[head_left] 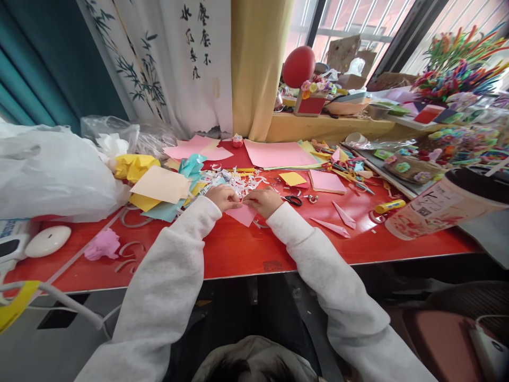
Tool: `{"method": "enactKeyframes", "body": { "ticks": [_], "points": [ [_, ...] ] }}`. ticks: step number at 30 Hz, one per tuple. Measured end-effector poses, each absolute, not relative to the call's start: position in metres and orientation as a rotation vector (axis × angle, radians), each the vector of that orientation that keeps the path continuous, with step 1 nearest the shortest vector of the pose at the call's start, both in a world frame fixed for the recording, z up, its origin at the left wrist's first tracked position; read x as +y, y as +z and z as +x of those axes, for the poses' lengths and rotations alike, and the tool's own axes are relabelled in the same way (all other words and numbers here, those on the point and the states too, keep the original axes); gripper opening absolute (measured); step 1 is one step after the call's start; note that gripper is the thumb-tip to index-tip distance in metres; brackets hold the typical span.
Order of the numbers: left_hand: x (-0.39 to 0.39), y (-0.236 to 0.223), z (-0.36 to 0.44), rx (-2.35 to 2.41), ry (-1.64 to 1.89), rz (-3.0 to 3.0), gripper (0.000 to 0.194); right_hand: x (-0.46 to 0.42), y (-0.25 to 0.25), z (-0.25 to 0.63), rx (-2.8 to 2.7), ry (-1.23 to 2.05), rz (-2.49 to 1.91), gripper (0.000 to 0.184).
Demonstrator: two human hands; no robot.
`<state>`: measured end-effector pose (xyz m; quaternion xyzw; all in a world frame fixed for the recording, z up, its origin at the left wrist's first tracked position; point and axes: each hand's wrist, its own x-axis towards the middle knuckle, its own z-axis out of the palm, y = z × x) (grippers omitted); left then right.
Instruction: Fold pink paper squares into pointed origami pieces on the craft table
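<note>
Near the middle of the red table, both hands meet over a small piece of pink paper (242, 215). My left hand (223, 198) pinches it at its upper left with the fingers pressed together. From the other side my right hand (264, 201) pinches its upper right edge, the fingertips almost touching those of the left. Behind the hands lies a heap of white paper shreds (233, 181). Black-handled scissors (293, 200) rest just right of my right hand. Two folded pink paper cones (331, 227) lie farther right.
At left are a white plastic bag (59, 172), loose paper sheets (161, 184) and a crumpled pink paper (102, 244). To the right stand a stack of pink squares (326, 181), a yellow glue stick (389, 206) and a tilted drink cup (441, 204). Large pink sheets (278, 154) lie at the back.
</note>
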<state>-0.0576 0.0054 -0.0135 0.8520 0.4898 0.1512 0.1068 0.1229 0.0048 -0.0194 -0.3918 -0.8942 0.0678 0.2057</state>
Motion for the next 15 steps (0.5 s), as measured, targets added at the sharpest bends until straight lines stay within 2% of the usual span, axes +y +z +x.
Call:
{"method": "enactKeyframes", "body": {
  "ticks": [10,15],
  "points": [
    [0.0068,-0.0133,-0.0615,1.442,0.352,2.424,0.030,0.0087,-0.0208,0.1228,-2.589,0.324,-0.998,0.021],
    [0.0048,-0.0102,-0.0591,1.434,0.326,2.447,0.029,0.0088,-0.0210,0.1226,-2.575,0.246,-1.029,0.021]
  ]
}}
